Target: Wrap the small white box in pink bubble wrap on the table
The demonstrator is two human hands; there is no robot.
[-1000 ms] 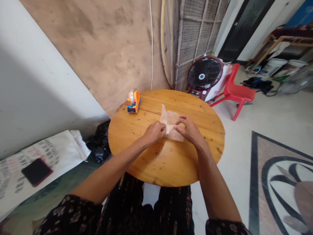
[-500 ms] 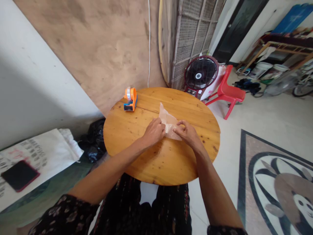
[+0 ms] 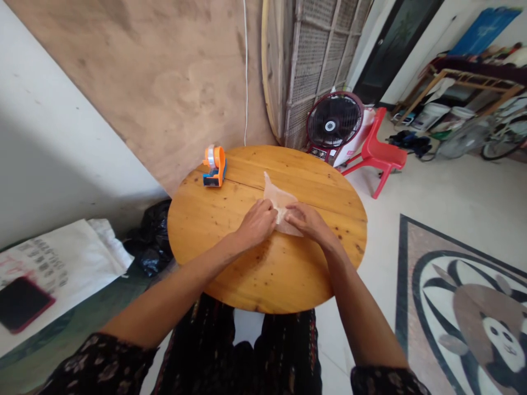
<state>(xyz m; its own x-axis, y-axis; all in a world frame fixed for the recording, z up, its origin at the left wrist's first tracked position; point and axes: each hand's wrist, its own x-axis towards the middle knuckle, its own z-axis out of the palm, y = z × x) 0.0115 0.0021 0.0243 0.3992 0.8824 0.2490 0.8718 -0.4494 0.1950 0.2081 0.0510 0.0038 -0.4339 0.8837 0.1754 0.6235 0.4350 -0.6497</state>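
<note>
A thin, pale, translucent sheet of paper [image 3: 275,196] lies partly folded near the middle of a round wooden table [image 3: 230,219]. My left hand [image 3: 257,223] rests on its left edge with the fingers curled and pressed onto the paper. On the paper's near right part, my right hand [image 3: 307,220] pinches and presses with fingers together. The two hands almost touch over the sheet. An orange and blue tape dispenser [image 3: 214,165] stands at the table's far left edge, well clear of both hands.
A black and red fan [image 3: 333,125] and a red plastic chair [image 3: 379,156] stand beyond the table on the right. A woven screen [image 3: 313,60] leans against the wall. On the left floor lie a black bag [image 3: 152,241], a white sack [image 3: 61,269] and a dark phone [image 3: 22,303].
My right hand's fingers have closed in toward the left hand, flattening the sheet more. The view has shifted slightly; the table and dispenser sit a little further left.
</note>
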